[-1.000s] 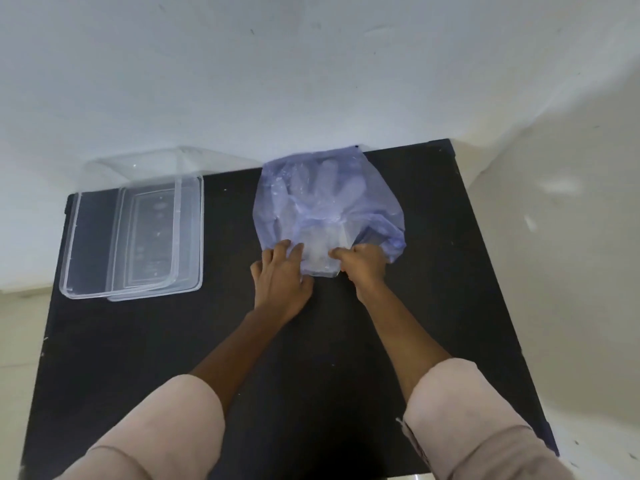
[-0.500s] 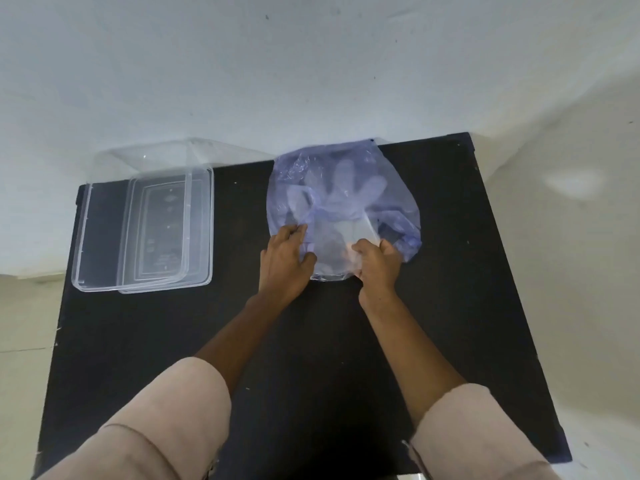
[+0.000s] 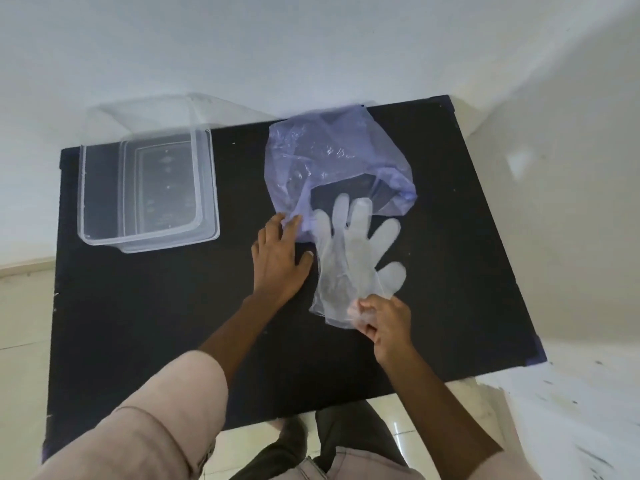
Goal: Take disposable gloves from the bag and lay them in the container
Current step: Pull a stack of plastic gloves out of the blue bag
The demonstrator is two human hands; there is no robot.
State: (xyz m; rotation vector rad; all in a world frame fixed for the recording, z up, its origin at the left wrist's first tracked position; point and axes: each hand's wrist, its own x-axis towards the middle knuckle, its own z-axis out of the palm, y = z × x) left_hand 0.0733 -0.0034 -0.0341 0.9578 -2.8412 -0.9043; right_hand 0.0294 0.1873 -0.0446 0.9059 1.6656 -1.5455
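A translucent purple plastic bag (image 3: 329, 157) lies at the back middle of the black table (image 3: 173, 323). My left hand (image 3: 278, 258) rests flat on the table, its fingertips pressing the bag's near-left edge. A clear disposable glove (image 3: 349, 258) is almost wholly out of the bag, fingers pointing away from me, their tips at the bag's mouth. My right hand (image 3: 384, 323) pinches the glove's cuff. A clear rectangular plastic container (image 3: 104, 233) stands at the back left of the table, nothing visible in it.
What looks like a clear lid (image 3: 166, 188) lies in or against the container's right part. A white wall runs behind the table. Pale floor tiles and my legs show below the table's near edge.
My right hand has pulled a glove out of the bag toward me. The bag looks flatter. My left hand stayed at the bag's near-left edge.
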